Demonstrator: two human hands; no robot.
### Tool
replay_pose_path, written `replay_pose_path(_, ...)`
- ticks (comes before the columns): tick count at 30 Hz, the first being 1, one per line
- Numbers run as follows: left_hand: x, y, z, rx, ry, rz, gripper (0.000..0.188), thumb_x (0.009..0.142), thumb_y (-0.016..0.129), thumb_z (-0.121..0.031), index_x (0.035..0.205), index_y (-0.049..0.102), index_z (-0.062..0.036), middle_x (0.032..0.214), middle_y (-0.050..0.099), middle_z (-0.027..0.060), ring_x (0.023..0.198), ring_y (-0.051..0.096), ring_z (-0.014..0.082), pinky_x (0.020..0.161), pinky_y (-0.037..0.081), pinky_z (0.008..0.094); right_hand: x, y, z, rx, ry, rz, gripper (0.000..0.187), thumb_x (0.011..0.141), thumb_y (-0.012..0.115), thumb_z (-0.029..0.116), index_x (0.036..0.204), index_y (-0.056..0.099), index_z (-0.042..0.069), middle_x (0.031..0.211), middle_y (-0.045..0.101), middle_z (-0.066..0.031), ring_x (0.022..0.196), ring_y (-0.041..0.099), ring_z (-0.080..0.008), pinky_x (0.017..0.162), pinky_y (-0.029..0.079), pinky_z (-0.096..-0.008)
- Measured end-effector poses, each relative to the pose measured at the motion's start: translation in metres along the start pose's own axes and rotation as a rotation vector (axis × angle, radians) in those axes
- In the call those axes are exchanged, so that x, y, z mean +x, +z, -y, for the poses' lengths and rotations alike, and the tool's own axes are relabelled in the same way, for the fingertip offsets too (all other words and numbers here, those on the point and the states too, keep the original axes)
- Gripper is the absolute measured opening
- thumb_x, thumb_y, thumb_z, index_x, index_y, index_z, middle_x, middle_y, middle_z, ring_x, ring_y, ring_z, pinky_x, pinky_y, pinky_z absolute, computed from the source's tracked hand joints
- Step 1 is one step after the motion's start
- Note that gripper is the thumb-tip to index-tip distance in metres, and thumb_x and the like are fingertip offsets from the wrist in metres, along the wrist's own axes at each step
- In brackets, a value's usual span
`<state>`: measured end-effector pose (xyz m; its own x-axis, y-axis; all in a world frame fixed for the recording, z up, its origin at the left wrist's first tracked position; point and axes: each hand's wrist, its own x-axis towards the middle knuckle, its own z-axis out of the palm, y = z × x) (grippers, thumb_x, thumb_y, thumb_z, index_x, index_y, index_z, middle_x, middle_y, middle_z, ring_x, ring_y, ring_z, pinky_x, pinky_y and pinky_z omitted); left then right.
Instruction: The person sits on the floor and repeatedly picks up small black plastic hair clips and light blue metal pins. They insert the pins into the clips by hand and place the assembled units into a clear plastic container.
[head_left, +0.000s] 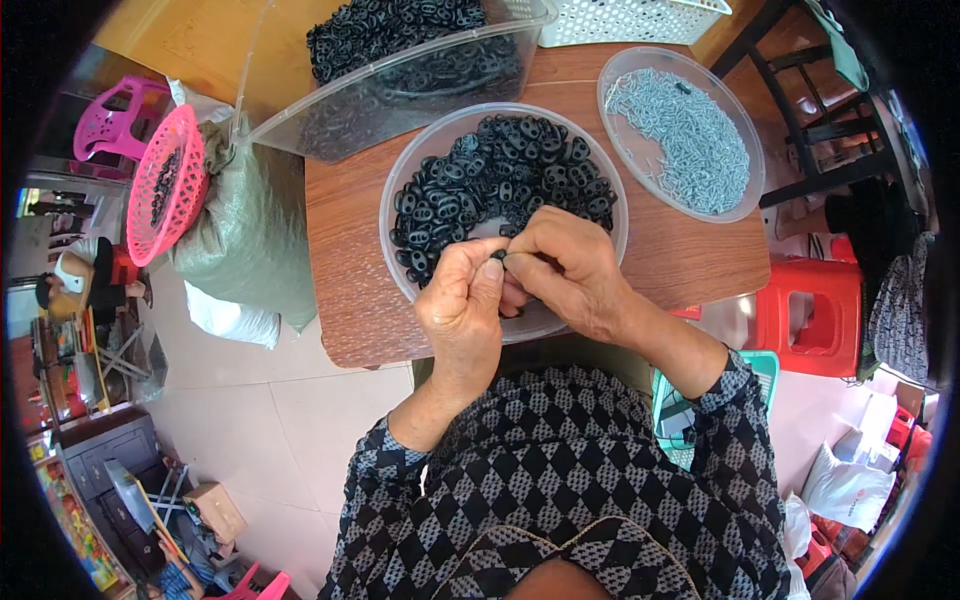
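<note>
My left hand (pixel 462 308) and my right hand (pixel 562 268) meet over the near rim of a clear round bowl (pixel 400 170) filled with several small black plastic rings (pixel 500 180). Both hands pinch one small black piece (pixel 499 255) between their fingertips, and the fingers hide most of it. A second clear round bowl (pixel 618 75) at the back right holds a heap of small grey metal pins (pixel 690 140). The bowls stand on a small wooden table (pixel 345 290).
A large clear tub (pixel 290 130) of black rings sits behind, beside a white basket (pixel 640 20). To the left, a pink basket (pixel 165 185) rests on a grey-green sack (pixel 250 240). A red stool (pixel 815 315) and dark chair (pixel 800 110) stand right.
</note>
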<state>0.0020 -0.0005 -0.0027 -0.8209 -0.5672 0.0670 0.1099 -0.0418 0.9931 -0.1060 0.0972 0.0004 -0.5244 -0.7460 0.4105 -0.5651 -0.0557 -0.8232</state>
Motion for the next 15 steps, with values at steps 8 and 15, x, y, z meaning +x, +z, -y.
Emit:
replay_pose_path(8, -0.001, -0.001, -0.003, 0.032, -0.018, -0.008, 0.015, 0.090, 0.050, -0.004, 0.101, 0.055, 0.0057, 0.072, 0.059, 0.0060, 0.061, 0.056, 0.0098, 0.053, 0.047, 0.0210, 0.002, -0.002, -0.005, -0.052, -0.171, 0.008, 0.008, 0.073, 0.062, 0.007, 0.071, 0.055, 0.003, 0.064, 0.051, -0.0080, 0.061, 0.050, -0.0256, 0.055, 0.040, -0.0362)
replay_pose_path(15, 0.008, -0.013, -0.007, -0.031, -0.047, -0.048, 0.016, 0.091, 0.051, -0.006, 0.101, 0.057, 0.0043, 0.079, 0.064, 0.0106, 0.064, 0.059, 0.0109, 0.058, 0.048, 0.0218, 0.018, -0.021, -0.007, -0.340, -0.135, -0.084, 0.014, 0.067, 0.068, 0.007, 0.079, 0.063, 0.006, 0.070, 0.053, -0.0070, 0.068, 0.052, -0.0251, 0.059, 0.042, -0.0361)
